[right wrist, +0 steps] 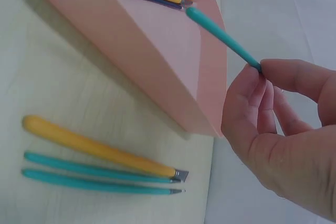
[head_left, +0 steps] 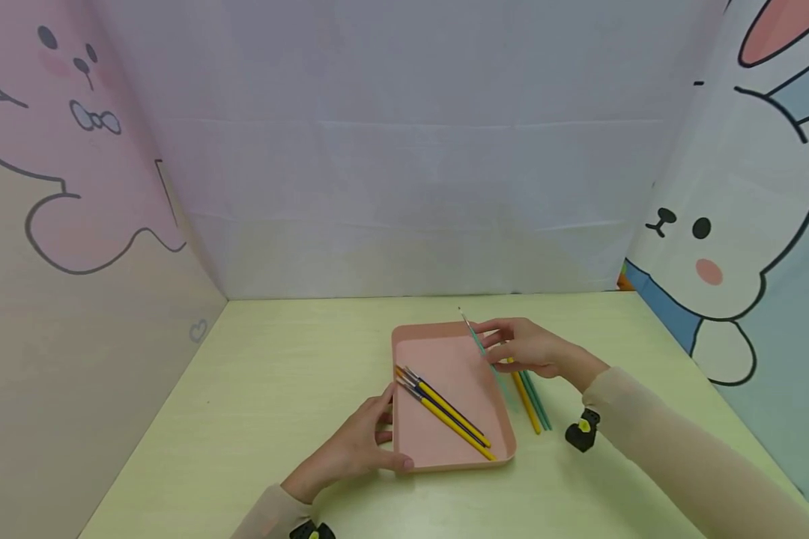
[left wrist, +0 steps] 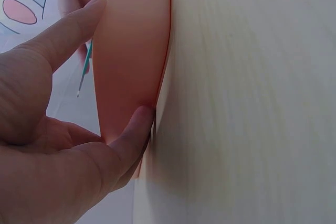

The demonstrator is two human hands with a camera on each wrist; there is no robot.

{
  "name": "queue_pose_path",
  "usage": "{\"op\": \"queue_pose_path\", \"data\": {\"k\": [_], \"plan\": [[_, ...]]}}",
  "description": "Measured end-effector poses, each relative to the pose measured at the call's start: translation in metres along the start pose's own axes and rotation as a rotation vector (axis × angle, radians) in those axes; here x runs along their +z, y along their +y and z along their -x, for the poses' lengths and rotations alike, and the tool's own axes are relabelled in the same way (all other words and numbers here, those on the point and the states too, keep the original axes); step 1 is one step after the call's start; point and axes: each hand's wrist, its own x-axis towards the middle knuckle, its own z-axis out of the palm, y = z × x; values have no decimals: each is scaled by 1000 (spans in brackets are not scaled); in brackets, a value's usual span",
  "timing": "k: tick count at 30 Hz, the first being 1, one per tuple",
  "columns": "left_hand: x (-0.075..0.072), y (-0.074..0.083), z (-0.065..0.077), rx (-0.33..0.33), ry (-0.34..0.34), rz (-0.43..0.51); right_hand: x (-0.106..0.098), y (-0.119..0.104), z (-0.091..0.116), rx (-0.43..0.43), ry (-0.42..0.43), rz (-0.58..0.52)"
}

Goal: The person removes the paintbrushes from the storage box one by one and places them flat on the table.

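My right hand (head_left: 529, 348) pinches a slim teal paintbrush (right wrist: 223, 35) between thumb and fingers, above the right side of a pink tray (head_left: 455, 367). In the head view the brush slants, bristles pointing up and away. My left hand (head_left: 357, 442) grips the tray at its left side, thumb at the near left corner, fingers along the outer wall (left wrist: 131, 51). Inside the tray lie several yellow and dark blue paintbrushes (head_left: 445, 419), side by side at a slant. Right of the tray, a thicker yellow paintbrush (right wrist: 100, 145) and two teal paintbrushes (right wrist: 100, 183) lie on the table.
The pale wooden table (head_left: 297, 359) runs back to a white sheet wall (head_left: 404, 187). Side walls carry cartoon drawings, a pink figure (head_left: 88, 187) on the left and a white rabbit (head_left: 728, 209) on the right.
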Motion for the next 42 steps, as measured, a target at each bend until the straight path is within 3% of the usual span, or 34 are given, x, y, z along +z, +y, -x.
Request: {"op": "queue_pose_path", "data": {"k": [19, 42], "plan": [[-2, -2, 2, -2, 1, -5, -41, 23, 19, 51, 97, 17], [-1, 0, 0, -15, -2, 8, -56, 59, 22, 117, 174, 48]]}}
